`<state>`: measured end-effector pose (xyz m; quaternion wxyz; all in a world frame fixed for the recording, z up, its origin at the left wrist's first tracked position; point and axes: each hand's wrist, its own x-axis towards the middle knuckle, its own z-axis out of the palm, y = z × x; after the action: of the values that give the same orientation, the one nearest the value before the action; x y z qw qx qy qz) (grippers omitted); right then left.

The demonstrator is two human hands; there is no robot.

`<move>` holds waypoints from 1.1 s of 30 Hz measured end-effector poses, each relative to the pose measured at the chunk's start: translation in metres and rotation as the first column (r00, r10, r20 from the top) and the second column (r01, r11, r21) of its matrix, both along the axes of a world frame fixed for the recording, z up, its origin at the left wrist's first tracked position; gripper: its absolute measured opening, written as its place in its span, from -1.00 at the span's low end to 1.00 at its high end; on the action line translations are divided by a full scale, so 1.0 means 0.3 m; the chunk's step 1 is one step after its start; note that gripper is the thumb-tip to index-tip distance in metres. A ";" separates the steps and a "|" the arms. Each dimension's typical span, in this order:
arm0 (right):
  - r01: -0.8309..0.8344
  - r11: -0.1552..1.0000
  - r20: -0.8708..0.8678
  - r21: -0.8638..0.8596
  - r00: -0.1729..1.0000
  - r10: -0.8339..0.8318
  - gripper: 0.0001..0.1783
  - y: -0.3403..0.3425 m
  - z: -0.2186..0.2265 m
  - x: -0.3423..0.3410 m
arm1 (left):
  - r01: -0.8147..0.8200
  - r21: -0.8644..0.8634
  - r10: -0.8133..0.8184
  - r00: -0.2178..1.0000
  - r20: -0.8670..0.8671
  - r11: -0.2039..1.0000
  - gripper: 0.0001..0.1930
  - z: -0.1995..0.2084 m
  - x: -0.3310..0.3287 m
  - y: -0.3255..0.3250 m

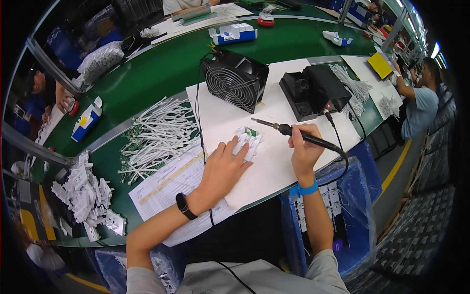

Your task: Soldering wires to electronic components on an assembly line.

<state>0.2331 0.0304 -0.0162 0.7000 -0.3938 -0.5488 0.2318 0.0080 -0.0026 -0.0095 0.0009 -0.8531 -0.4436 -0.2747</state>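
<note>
A soldering iron (293, 132) with a black handle is gripped in my right hand (306, 152). Its metal tip points left and hangs above the white work sheet (274, 169), apart from the part below it. My left hand (225, 169) holds a white plastic part (250, 142) against the sheet, thumb on the near side and fingers over its left. A small green circuit board (250, 132) shows at the part's far end; my fingers hide some of the part. Behind it stands a black fan (237, 81) with a round wire guard.
A black soldering station (316, 90) with a cord stands at the back right. Bundled white wires with green boards (159, 132), printed paper (169, 186) and piled white plastic parts (85, 196) lie leftward. A blue-lined bin (360, 210) is below right. Co-workers sit along the green conveyor (161, 63).
</note>
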 end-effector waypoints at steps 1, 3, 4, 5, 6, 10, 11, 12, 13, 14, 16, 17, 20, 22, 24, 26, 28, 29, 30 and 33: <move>-0.017 0.999 -0.026 -0.041 1.000 0.016 -0.92 0.001 0.006 -0.020 | -0.005 -0.003 0.005 1.000 0.005 1.000 -0.55 -0.010 0.008 0.000; -0.071 0.990 -0.045 -0.125 0.997 0.066 -0.91 0.002 0.017 -0.040 | -0.054 -0.002 0.054 0.998 0.044 0.999 -0.53 -0.025 0.023 0.001; -0.121 0.972 -0.073 -0.203 0.991 0.108 -0.90 0.004 0.018 -0.048 | -0.057 -0.005 0.057 0.997 0.049 0.998 -0.53 -0.031 0.028 -0.001; -0.127 0.967 -0.072 -0.219 0.991 0.114 -0.88 0.002 0.006 -0.047 | -0.058 0.005 0.058 0.997 0.044 0.998 -0.53 -0.037 0.033 -0.003; -0.128 0.967 -0.068 -0.222 0.991 0.116 -0.88 0.006 -0.009 -0.040 | -0.060 0.015 0.059 0.997 0.039 0.998 -0.52 -0.041 0.035 -0.006; -0.090 0.987 0.136 -0.137 0.985 0.108 -0.85 0.015 -0.029 -0.031 | -0.059 0.036 0.057 0.998 0.040 0.998 -0.51 -0.047 0.033 -0.007; -0.095 0.986 0.175 -0.134 0.977 0.118 -0.84 0.017 -0.028 -0.032 | -0.063 0.047 0.062 0.998 0.030 0.997 -0.51 -0.046 0.031 -0.007; -0.096 0.986 0.180 -0.137 0.976 0.120 -0.84 0.016 -0.030 -0.030 | -0.068 0.059 0.067 0.998 0.019 0.996 -0.51 -0.047 0.028 -0.007; -0.090 0.987 0.162 -0.136 0.980 0.112 -0.85 0.014 -0.032 -0.026 | -0.071 0.056 0.070 0.997 0.022 0.996 -0.51 -0.051 0.030 -0.007; -0.084 0.987 0.144 -0.135 0.984 0.104 -0.86 0.013 -0.034 -0.022 | -0.061 0.049 0.060 0.998 0.036 0.997 -0.50 -0.055 0.036 -0.006; -0.087 0.986 0.146 -0.142 0.983 0.108 -0.86 0.011 -0.031 -0.022 | -0.057 0.041 0.055 0.997 0.049 0.998 -0.50 -0.059 0.035 -0.006; -0.086 0.986 0.146 -0.146 0.984 0.107 -0.86 0.009 -0.029 -0.024 | -0.057 0.049 0.055 0.998 0.041 0.997 -0.50 -0.059 0.034 -0.007; -0.100 0.986 0.181 -0.131 0.976 0.123 -0.85 0.015 -0.027 -0.026 | -0.057 0.047 0.055 0.998 0.036 0.997 -0.52 -0.065 0.036 -0.007; -0.099 0.985 0.182 -0.141 0.975 0.124 -0.85 0.013 -0.023 -0.027 | -0.057 0.037 0.055 0.998 0.035 0.998 -0.53 -0.065 0.037 -0.007; -0.099 0.984 0.182 -0.151 0.975 0.126 -0.86 0.013 -0.020 -0.029 | -0.056 0.041 0.054 0.998 0.043 0.998 -0.54 -0.064 0.040 -0.007; -0.104 0.986 0.208 -0.127 0.970 0.129 -0.86 0.016 -0.019 -0.031 | -0.057 0.041 0.055 0.998 0.039 0.998 -0.54 -0.061 0.041 -0.008; -0.113 0.984 0.207 -0.135 0.968 0.140 -0.85 0.013 -0.015 -0.036 | -0.060 0.040 0.058 0.998 0.035 0.997 -0.54 -0.061 0.041 -0.010; -0.121 0.982 0.206 -0.142 0.967 0.149 -0.85 0.012 -0.015 -0.037 | -0.063 0.044 0.061 0.998 0.032 0.997 -0.54 -0.063 0.040 -0.011; -0.121 0.982 0.207 -0.143 0.967 0.149 -0.85 0.012 -0.016 -0.035 | -0.064 0.048 0.062 0.998 0.029 0.997 -0.54 -0.063 0.040 -0.011; -0.109 0.988 0.217 -0.106 0.967 0.130 -0.85 0.013 -0.018 -0.029 | -0.060 0.049 0.059 0.998 0.026 0.997 -0.53 -0.060 0.043 -0.013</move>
<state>0.2244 0.0342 -0.0216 0.5994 -0.4159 -0.6354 0.2530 0.0208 -0.0064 -0.0277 0.0250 -0.8358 -0.4618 -0.2959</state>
